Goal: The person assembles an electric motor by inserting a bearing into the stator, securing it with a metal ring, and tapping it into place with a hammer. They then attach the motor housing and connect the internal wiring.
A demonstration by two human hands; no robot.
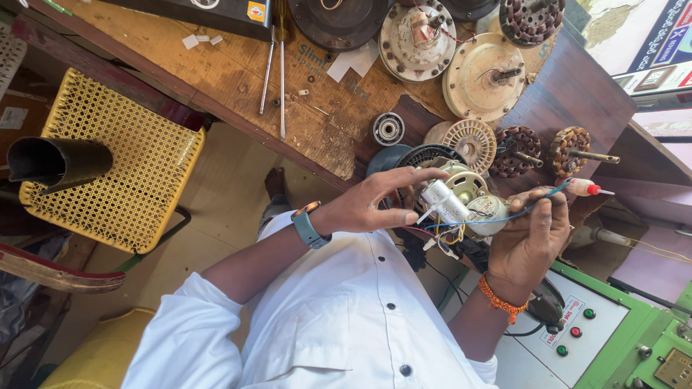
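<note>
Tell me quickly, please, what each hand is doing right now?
Left hand: open, fingertips on small white cylindrical capacitor.
Right hand: closed on thin blue wire.

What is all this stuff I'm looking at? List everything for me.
Small motor with white capacitor: one, cream and white, between both hands.
Loose wires: several, blue, yellow, red, hanging under the motor.
Round motor covers: about two, cream, on the bench.
Wound cores: about three, brown, bench right.
Bearing: one, silver, bench edge.
Screwdrivers: two, metal.
Stool: one, yellow.
Control box: one, green.
Left hand: touching the capacitor.
Right hand: gripping the motor.
</note>
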